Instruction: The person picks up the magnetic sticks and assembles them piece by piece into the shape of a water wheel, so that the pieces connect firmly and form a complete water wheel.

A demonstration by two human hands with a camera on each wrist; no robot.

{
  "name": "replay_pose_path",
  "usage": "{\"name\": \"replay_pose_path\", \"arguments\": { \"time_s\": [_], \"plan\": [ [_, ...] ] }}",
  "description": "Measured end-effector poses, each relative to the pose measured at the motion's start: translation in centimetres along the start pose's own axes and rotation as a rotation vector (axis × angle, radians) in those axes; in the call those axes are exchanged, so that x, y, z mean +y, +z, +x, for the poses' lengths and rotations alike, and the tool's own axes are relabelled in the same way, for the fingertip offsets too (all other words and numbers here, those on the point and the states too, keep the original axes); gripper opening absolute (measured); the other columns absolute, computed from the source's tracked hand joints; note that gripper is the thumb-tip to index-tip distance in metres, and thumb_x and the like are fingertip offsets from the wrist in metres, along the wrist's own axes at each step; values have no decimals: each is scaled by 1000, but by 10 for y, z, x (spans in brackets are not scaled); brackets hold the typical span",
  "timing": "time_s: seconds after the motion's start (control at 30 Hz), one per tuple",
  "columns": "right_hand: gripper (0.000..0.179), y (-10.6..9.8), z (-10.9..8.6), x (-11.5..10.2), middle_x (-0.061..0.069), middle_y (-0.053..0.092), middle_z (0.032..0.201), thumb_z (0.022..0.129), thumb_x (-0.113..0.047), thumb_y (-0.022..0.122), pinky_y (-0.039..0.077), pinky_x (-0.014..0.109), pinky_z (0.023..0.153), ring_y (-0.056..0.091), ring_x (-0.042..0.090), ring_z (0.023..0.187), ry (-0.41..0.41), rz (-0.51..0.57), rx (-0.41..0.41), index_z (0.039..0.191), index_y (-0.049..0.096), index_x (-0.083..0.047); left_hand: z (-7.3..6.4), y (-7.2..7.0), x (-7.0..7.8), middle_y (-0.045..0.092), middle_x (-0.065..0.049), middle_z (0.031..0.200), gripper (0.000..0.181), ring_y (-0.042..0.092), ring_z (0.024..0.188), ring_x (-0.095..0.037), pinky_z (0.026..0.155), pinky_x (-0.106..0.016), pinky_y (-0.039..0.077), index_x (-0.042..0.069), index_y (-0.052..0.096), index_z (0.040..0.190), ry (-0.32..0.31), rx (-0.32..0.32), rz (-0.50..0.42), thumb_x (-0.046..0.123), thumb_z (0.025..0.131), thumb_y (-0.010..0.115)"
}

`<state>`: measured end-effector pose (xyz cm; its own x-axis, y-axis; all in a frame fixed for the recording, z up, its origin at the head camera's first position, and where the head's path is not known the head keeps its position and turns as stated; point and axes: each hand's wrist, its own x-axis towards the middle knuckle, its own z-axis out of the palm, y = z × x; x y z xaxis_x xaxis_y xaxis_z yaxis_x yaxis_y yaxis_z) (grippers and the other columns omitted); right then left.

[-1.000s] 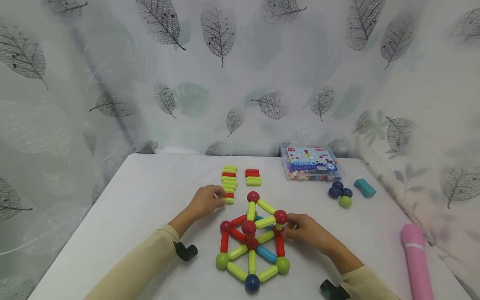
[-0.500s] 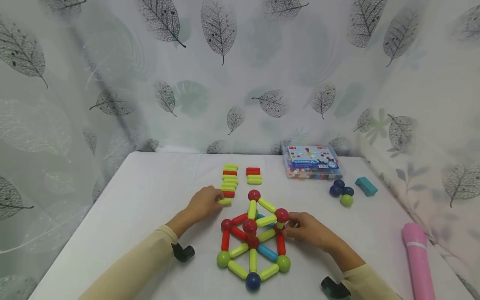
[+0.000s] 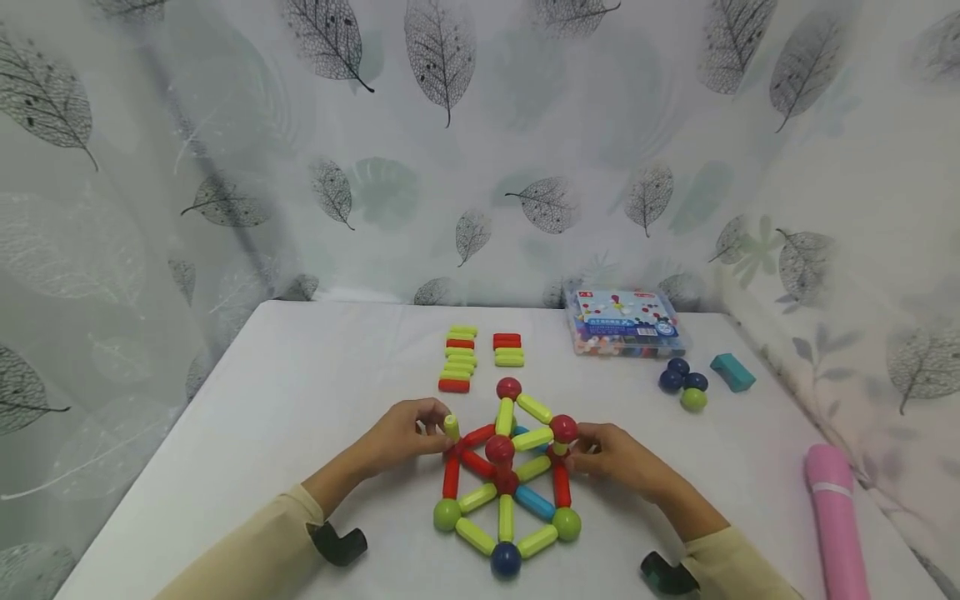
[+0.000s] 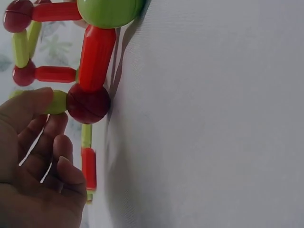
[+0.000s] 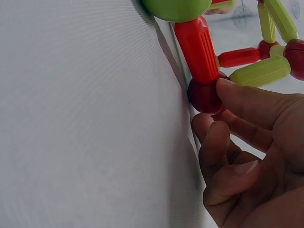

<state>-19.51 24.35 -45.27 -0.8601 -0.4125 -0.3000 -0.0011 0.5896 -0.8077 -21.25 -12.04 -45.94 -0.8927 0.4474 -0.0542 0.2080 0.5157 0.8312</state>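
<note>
A frame of coloured magnetic rods and balls stands on the table, with a dark blue ball (image 3: pixel 506 561) nearest me. At its left side my left hand (image 3: pixel 401 437) pinches a yellow-green rod (image 3: pixel 451 427) between thumb and fingers. That rod stands upright, its lower end against a red corner ball (image 4: pixel 89 103) in the left wrist view. On the opposite side, my right hand (image 3: pixel 618 460) holds a red ball (image 5: pixel 203 97) between thumb and fingertips, under a red rod (image 5: pixel 197 50) in the right wrist view. A higher red ball (image 3: pixel 564 429) sits above that hand.
Two columns of loose red and yellow-green rods (image 3: pixel 454 386) lie behind the frame. At the back right are a clear boxed set (image 3: pixel 626 323), several loose balls (image 3: pixel 693 400) and a teal block (image 3: pixel 732 372). A pink roll (image 3: pixel 836 525) lies along the right edge.
My left hand has taken the nearest yellow-green rod from the left column, brought it toward me and turned it upright at the left red ball. The right hand has stayed in place.
</note>
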Motion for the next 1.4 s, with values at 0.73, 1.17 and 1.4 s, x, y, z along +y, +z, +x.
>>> {"name": "replay_pose_path", "arguments": {
  "time_s": [0.73, 1.17, 1.4],
  "plan": [
    [42, 2, -2, -2, 6, 63, 98, 91, -20, 74, 54, 34, 73, 59, 22, 85, 34, 1, 12, 131, 66, -9, 73, -12, -8, 66, 1, 91, 15, 58, 88, -17, 83, -36, 56, 13, 72, 101, -114, 141, 532, 17, 89, 80],
    [41, 2, 0, -5, 7, 63, 98, 92, -21, 74, 53, 33, 71, 58, 22, 85, 7, 7, -5, 130, 66, -10, 31, -36, 2, 72, 3, 103, 25, 60, 100, -18, 86, -38, 57, 14, 77, 111, 248, 221, 427, 10, 87, 82],
    [42, 2, -1, -5, 7, 63, 97, 92, -22, 74, 54, 34, 72, 59, 22, 84, 34, -1, 9, 131, 65, -9, 12, -37, 41, 73, 4, 106, 29, 59, 104, -15, 86, -27, 56, 15, 77, 109, 625, 143, 471, 9, 81, 86]
  ]
}}
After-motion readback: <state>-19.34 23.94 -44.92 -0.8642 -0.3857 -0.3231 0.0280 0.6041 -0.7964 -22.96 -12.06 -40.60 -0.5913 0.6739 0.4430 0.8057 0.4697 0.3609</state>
